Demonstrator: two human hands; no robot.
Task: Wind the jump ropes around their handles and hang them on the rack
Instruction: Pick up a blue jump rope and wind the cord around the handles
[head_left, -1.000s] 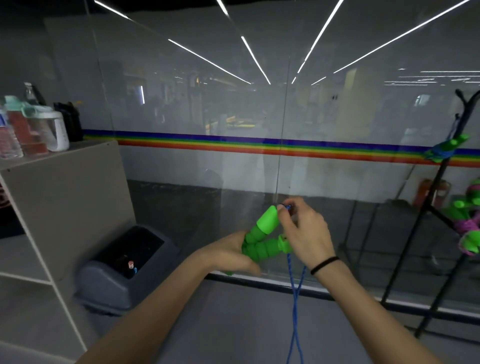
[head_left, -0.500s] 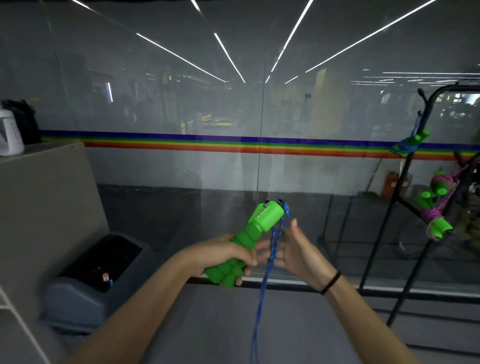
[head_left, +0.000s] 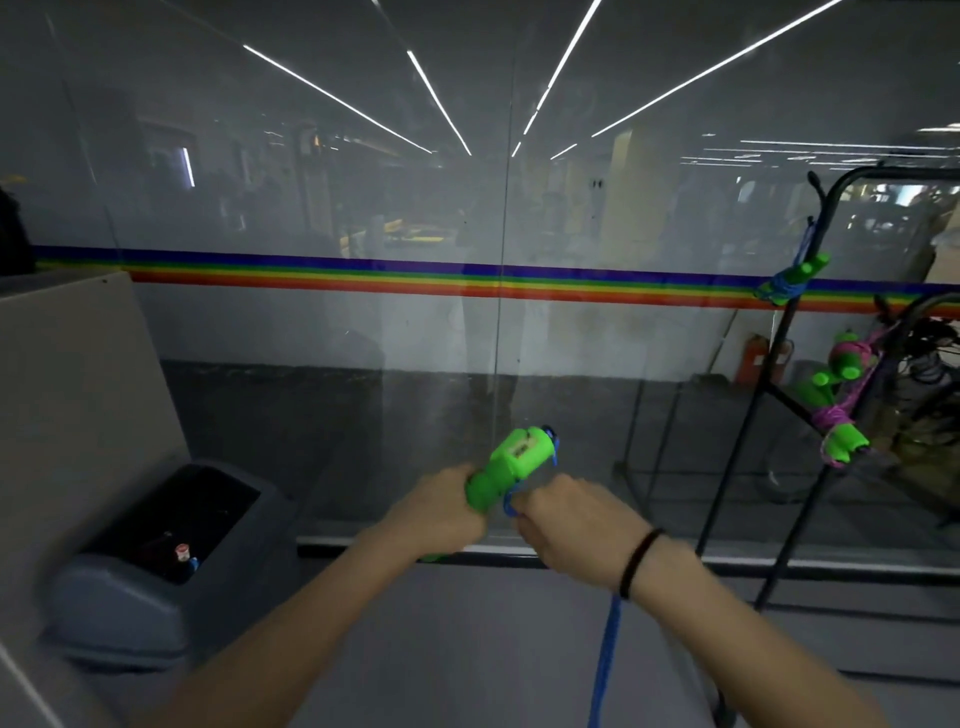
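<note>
My left hand (head_left: 441, 506) grips the green jump rope handles (head_left: 511, 465), held together and pointing up to the right. A blue rope (head_left: 605, 660) runs from the handles' top end down past my right hand (head_left: 563, 525), which pinches the rope right beside the handles; the rest hangs toward the floor. At the right stands the black rack (head_left: 748, 452). A green-handled rope wound in blue (head_left: 789, 280) hangs high on it, and a green-handled rope wound in pink (head_left: 839, 410) hangs lower.
A glass wall with a rainbow stripe (head_left: 467, 280) stands straight ahead. A grey lidded bin (head_left: 161, 561) sits on the floor at the left beside a beige shelf unit (head_left: 67, 395). Bare floor lies between me and the rack.
My right hand was open beside the rope and now has closed on it next to the handles. The view has turned to the right, showing more of the rack.
</note>
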